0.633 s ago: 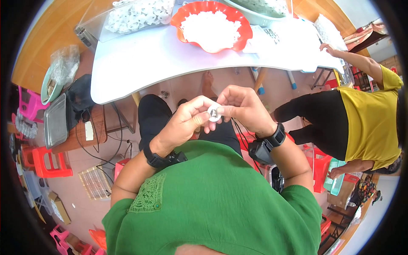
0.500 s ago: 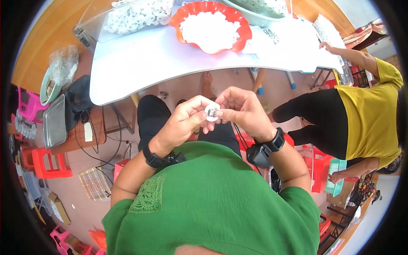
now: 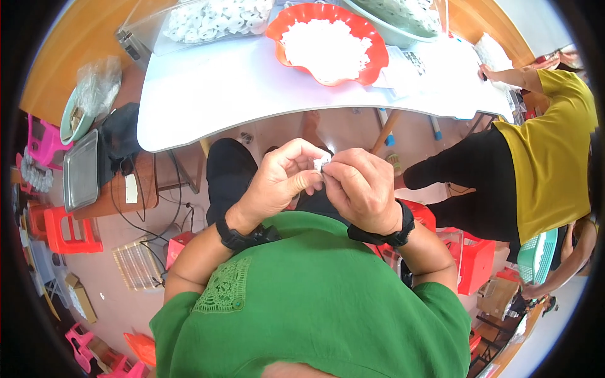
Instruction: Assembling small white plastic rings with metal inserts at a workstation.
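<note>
Over my lap, in front of the table edge, both hands meet around a small white plastic part (image 3: 320, 163). My left hand (image 3: 277, 183) pinches it between thumb and fingers from the left. On the other side, the bunched fingertips of my right hand (image 3: 367, 189) press against it and partly cover it. A dark spot shows on the part beside the right fingertips; what it is cannot be made out. Beyond my hands, a red wavy-rimmed bowl (image 3: 380, 55) full of small white pieces stands on the white table (image 3: 208, 85).
A clear bin (image 3: 148, 31) of white round parts and a pale green basin (image 3: 394, 33) stand along the table's back. At right, a person in a yellow top (image 3: 548, 145) leans by the table. A teal basket (image 3: 535, 258), red stools (image 3: 70, 230) and cables (image 3: 173, 230) lie around.
The white part has turned from face-on toward edge-on. My right hand has rolled over, its fingertips now bunched on the part. At right, the teal basket has shifted and another arm shows near it.
</note>
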Demonstrator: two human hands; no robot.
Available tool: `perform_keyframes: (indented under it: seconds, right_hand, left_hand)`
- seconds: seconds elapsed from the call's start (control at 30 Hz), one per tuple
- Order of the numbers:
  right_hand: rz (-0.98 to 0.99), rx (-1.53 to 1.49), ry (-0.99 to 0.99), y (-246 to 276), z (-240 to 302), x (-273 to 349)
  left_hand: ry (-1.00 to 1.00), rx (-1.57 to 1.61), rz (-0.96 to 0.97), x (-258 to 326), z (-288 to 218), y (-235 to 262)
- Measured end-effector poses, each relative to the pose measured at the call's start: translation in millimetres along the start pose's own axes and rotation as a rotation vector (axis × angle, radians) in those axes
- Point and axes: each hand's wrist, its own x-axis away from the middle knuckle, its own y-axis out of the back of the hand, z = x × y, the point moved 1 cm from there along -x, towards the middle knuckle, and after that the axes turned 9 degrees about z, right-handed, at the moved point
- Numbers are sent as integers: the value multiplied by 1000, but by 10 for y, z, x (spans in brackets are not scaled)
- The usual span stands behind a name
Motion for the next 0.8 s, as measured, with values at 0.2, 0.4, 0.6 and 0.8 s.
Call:
perform_keyframes:
  seconds: [0.2, 0.4, 0.6, 0.8]
  right_hand:
    - [27, 50, 42, -48, 20, 25]
    - [44, 11, 8, -71, 15, 25]
    - [53, -14, -32, -84, 32, 12]
    - [70, -63, -96, -90, 48, 22]
  left_hand:
    - [-78, -35, 1, 10, 82, -15]
    - [-120, -101, -1, 9, 73, -22]
    - [-110, -179, -16, 18, 37, -13]
    - [-102, -207, -37, 26, 58, -24]
